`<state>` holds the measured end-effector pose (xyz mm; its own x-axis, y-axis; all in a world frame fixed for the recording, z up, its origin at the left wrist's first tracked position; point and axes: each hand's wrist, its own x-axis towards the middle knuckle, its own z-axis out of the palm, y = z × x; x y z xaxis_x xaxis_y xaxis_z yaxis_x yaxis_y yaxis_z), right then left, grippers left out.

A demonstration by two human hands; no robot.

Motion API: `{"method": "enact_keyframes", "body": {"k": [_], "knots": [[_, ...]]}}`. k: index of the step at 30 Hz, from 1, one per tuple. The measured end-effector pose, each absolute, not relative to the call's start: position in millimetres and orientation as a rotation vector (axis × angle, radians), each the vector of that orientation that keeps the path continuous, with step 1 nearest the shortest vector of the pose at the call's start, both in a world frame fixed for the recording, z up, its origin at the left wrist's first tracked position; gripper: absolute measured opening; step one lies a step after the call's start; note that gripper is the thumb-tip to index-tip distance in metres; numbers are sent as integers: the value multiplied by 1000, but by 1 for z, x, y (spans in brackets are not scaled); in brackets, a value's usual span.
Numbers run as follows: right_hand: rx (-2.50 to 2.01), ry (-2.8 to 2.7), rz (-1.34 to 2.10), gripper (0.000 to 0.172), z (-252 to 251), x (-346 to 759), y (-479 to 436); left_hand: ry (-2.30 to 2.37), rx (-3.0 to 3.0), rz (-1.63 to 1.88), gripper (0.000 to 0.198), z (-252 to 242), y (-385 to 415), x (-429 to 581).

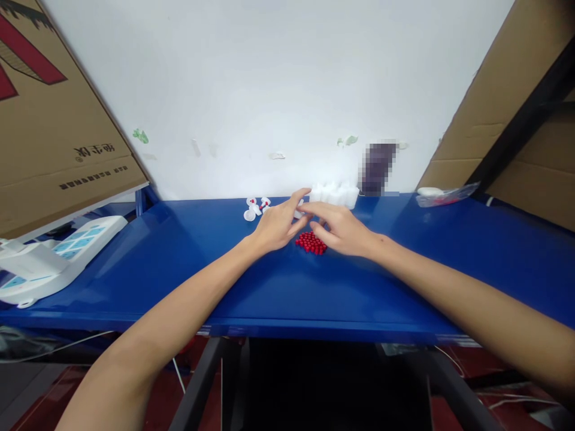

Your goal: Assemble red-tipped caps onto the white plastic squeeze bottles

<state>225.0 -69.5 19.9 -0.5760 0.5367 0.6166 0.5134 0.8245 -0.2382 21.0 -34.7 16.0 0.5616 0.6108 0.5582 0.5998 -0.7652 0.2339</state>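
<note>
Over the blue table, my left hand (pixel 281 224) and my right hand (pixel 341 227) meet at the fingertips. Between the thumb and fingers of my left hand is a small white plastic piece (pixel 299 209), mostly covered. The bent fingers of my right hand reach up to it; whatever they pinch is hidden. Just below the fingers lies a cluster of small red pieces (pixel 311 242). Behind my right hand stand several white plastic bottles (pixel 335 194). To the left of my left hand are several white caps (pixel 250 214), some with red parts in or on them.
The blue table (pixel 269 293) backs onto a white wall. At the left are a white power strip (pixel 85 239) and a large cardboard box (pixel 63 131). A clear plastic bag (pixel 444 196) with white and red contents lies at the far right, near brown cardboard (pixel 467 120).
</note>
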Motion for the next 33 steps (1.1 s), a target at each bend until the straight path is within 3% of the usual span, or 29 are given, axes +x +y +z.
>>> {"method": "enact_keyframes", "body": {"k": [20, 27, 33], "knots": [[-958, -2382, -106, 52, 26, 224, -74, 1092, 2803, 970, 67, 21, -33, 17], [-1252, -2219, -268, 54, 30, 241, -61, 1299, 2875, 922, 34, 34, -19, -2], [-1446, -2249, -264, 58, 20, 256, -44, 1525, 2801, 832, 32, 36, -7, -18]]}}
